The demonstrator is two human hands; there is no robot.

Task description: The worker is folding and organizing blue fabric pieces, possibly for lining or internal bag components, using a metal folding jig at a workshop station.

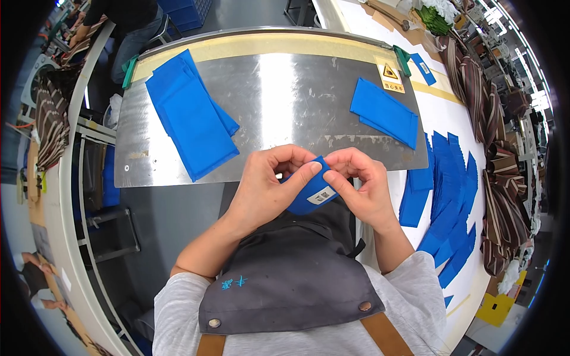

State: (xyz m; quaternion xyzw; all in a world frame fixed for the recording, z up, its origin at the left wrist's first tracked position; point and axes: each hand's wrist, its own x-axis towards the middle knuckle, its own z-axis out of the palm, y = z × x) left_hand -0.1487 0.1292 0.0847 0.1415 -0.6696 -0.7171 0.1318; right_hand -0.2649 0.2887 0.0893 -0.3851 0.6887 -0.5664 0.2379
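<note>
Over my lap, just off the near edge of the metal work plate (297,113), I hold a blue fabric piece (304,204) with a small white label on it. My left hand (274,181) pinches its top edge between thumb and fingers. Beside it, my right hand (360,183) grips the same edge, and the two thumbs nearly meet. The fabric's lower part hangs partly behind my left hand. A stack of blue fabric pieces (193,121) lies at the plate's left, and a smaller folded blue pair (385,113) at its right.
Many blue strips (445,190) lie spread on the white table at right. Behind them hang striped brown fabrics (502,202). Green clamps (402,60) sit at the plate's far corners, near a yellow warning sticker (390,74). Another person (127,26) sits at far left.
</note>
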